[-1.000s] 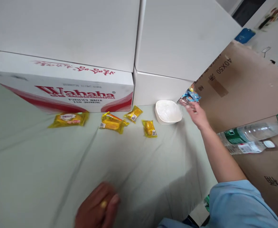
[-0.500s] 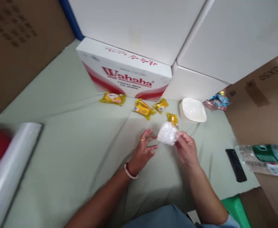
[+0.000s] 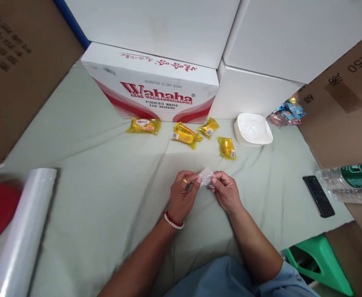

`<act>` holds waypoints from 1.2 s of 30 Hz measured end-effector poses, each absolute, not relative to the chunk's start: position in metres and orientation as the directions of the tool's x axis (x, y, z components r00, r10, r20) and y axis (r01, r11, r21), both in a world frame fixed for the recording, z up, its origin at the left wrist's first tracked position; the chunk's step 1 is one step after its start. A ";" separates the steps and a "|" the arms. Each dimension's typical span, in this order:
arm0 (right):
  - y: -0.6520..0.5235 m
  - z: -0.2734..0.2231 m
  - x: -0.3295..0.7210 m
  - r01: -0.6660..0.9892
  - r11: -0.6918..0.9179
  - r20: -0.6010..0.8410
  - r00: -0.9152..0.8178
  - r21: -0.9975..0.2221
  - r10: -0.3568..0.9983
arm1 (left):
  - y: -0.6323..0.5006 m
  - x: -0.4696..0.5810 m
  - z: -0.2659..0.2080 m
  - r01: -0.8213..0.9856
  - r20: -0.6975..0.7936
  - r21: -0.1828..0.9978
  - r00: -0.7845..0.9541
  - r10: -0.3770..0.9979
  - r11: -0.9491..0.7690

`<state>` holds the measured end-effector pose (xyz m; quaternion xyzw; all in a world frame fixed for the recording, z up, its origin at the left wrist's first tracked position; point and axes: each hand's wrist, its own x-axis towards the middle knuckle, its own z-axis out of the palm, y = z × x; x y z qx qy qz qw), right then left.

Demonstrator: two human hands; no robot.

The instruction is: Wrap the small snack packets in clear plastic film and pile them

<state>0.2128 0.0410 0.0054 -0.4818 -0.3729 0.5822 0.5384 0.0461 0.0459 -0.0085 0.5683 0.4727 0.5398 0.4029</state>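
Between my hands is a small crumpled clear plastic bag. My left hand, with a ring and a beaded bracelet, pinches its left side between thumb and finger. On the other side, my right hand grips the bag with thumb and fingers closed. Whether anything lies inside the plastic I cannot tell. Just beyond my hands are several yellow-wrapped snacks: one packet ahead of my right hand, another farther back, a larger packet ahead of my left hand, and one by the carton.
A white Wahaha carton stands at the back. Right of the snacks are a white plastic tub and colourful packets. A phone and a plastic bottle lie far right, a plastic film roll left.
My left hand has closed on the bag, having been open beside it. My right hand has brought the bag left and nearer to me, and the bag looks more bunched up.
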 end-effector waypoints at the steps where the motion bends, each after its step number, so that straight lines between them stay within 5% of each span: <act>1: 0.040 0.006 0.214 -0.243 -0.110 -0.125 0.048 -0.964 0.991 | 0.045 0.047 -0.007 0.079 0.197 0.978 -0.050 0.979 -0.193; 7: 0.036 0.007 0.218 0.046 0.135 0.135 -0.023 -0.990 0.991 | 0.046 0.045 -0.002 -0.002 0.063 0.998 -0.041 0.997 -0.063; 15: 0.044 0.001 0.222 -0.189 -0.049 -0.077 0.148 -0.981 0.986 | 0.066 0.034 -0.002 -0.590 -0.308 0.785 -0.106 0.946 0.190; 18: 0.043 0.004 0.221 -0.136 -0.076 -0.079 0.017 -0.988 0.997 | 0.065 0.035 0.003 -0.586 -0.309 0.780 -0.053 0.950 0.221; 21: 0.042 0.006 0.225 -0.007 -0.091 -0.091 0.086 -0.996 0.992 | 0.064 0.033 0.006 -0.598 -0.333 0.758 -0.015 0.943 0.259; 28: 0.051 0.018 0.236 -0.346 -0.142 -0.217 0.190 -0.927 0.957 | 0.065 0.026 0.013 -0.628 -0.394 0.679 0.126 0.911 0.380; 36: 0.052 0.014 0.243 -0.249 -0.075 -0.144 0.270 -0.965 0.952 | 0.063 0.030 0.014 -0.434 -0.376 0.796 0.193 0.906 0.422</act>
